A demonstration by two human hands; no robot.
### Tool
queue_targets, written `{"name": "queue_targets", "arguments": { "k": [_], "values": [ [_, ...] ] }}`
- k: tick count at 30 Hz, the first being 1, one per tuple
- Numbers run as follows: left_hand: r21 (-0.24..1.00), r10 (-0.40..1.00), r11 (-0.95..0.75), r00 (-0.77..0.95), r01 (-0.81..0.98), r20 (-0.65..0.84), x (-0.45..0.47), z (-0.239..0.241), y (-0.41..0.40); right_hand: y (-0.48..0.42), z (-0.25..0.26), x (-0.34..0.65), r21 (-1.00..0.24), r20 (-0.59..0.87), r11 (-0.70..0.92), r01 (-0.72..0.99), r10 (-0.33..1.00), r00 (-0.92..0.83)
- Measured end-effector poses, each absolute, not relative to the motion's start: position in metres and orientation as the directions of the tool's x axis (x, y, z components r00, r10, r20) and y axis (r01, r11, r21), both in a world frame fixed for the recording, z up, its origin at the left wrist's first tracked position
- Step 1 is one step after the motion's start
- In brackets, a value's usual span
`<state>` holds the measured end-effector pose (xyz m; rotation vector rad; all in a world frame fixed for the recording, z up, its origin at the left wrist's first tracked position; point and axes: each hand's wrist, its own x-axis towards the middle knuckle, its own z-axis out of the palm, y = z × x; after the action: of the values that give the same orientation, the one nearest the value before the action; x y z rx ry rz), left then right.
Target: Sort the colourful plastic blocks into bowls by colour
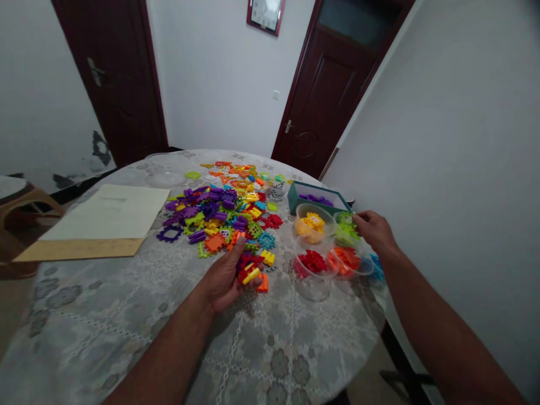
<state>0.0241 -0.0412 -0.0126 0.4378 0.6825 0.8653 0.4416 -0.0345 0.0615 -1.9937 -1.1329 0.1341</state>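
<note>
A heap of coloured plastic building pieces (228,211) lies spread over the middle of the round table (126,315). My left hand (228,275) rests at the heap's near edge, fingers curled around a small cluster of red, yellow and orange pieces (253,273). My right hand (373,230) reaches to the clear bowl of green pieces (346,224), fingers bent at its rim; what they hold is hidden. Beside it stand clear bowls of yellow pieces (312,222), red pieces (311,261) and orange pieces (348,259).
A teal box (317,196) with purple pieces stands behind the bowls. A paper sheet on a brown board (105,216) lies at the left. A clear lid (165,179) sits at the far side. The table's right edge is close to the wall.
</note>
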Motion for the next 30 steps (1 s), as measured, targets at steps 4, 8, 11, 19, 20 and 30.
{"name": "queue_targets", "arguments": {
  "k": [4, 8, 11, 19, 20, 30],
  "values": [
    [0.612, 0.813, 0.577, 0.447, -0.540, -0.372, 0.025, -0.010, -0.040, -0.026, 0.058, 0.474, -0.675, 0.281, -0.350, 0.649, 0.691, 0.666],
    [0.613, 0.817, 0.575, 0.421, -0.542, -0.394, 0.025, -0.005, -0.041, -0.029, 0.057, 0.470, -0.623, 0.361, -0.340, 0.705, 0.674, 0.644],
    [0.622, 0.821, 0.570, 0.399, -0.537, -0.409, 0.026, -0.005, -0.041, -0.040, 0.057, 0.438, -0.586, 0.402, -0.271, 0.764, 0.721, 0.564],
    [0.647, 0.812, 0.574, 0.450, -0.502, -0.372, 0.025, -0.012, -0.043, -0.123, 0.046, 0.255, -0.541, 0.391, 0.300, 0.786, 0.917, -0.081],
    [0.646, 0.809, 0.575, 0.464, -0.502, -0.360, 0.025, -0.013, -0.043, -0.129, 0.041, 0.239, -0.537, 0.394, 0.332, 0.775, 0.911, -0.118],
    [0.642, 0.806, 0.577, 0.480, -0.506, -0.346, 0.026, -0.010, -0.049, -0.120, 0.005, 0.191, -0.715, 0.285, 0.255, 0.651, 0.957, -0.062]
  ]
}}
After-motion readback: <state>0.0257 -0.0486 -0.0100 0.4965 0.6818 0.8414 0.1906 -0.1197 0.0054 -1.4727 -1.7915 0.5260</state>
